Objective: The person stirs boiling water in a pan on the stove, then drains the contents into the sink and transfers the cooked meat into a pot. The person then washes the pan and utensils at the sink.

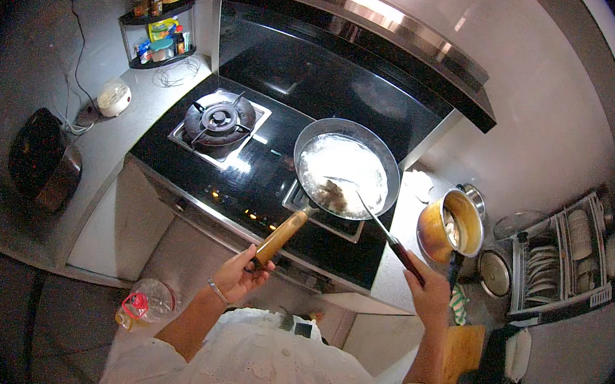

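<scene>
My left hand (240,276) grips the end of the wooden handle (282,238) of a dark wok (303,138). The wok sits over the right side of a black glass gas hob (266,187). Whitish, glaring contents (344,159) fill much of it, with a dark brown patch (334,195) near its front edge. In my right hand (429,295) is the dark handle of a metal cooking spatula (385,229). Its head reaches into the wok at that patch, where glare hides its outline. The burner beneath the wok is mostly hidden.
At left are a bare burner (219,119), a corner shelf of condiments (152,66) and a big dark pot (44,158). A yellow-brown saucepan (438,234), dish rack (558,263) and wooden cutting board (462,354) are at right. A plastic jug (153,299) stands low at left; a range hood (348,22) hangs above.
</scene>
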Available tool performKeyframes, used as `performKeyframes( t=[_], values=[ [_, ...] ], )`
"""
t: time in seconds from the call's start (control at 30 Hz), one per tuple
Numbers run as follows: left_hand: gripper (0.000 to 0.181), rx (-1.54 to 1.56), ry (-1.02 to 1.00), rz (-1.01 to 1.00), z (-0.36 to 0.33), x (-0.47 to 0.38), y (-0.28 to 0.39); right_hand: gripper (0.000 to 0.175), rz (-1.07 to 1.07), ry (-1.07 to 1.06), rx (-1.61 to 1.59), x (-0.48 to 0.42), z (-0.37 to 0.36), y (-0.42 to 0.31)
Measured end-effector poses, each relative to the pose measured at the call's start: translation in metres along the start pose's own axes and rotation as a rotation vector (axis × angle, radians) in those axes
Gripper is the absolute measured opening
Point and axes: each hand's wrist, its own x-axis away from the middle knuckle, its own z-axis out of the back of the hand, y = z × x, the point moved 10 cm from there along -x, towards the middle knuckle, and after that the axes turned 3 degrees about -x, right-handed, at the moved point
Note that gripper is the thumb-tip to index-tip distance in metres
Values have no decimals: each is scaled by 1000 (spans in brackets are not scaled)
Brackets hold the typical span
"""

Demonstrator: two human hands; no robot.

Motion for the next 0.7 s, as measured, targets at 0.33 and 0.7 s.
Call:
performKeyframes(
  t=[0.33, 0.7],
  values=[
    [34, -7, 50, 13, -2, 2, 2, 35, 55, -80, 229, 40, 30, -37],
    [36, -137, 41, -58, -5, 2, 7, 41, -39, -136, 403, -1, -68, -30]
  ],
)
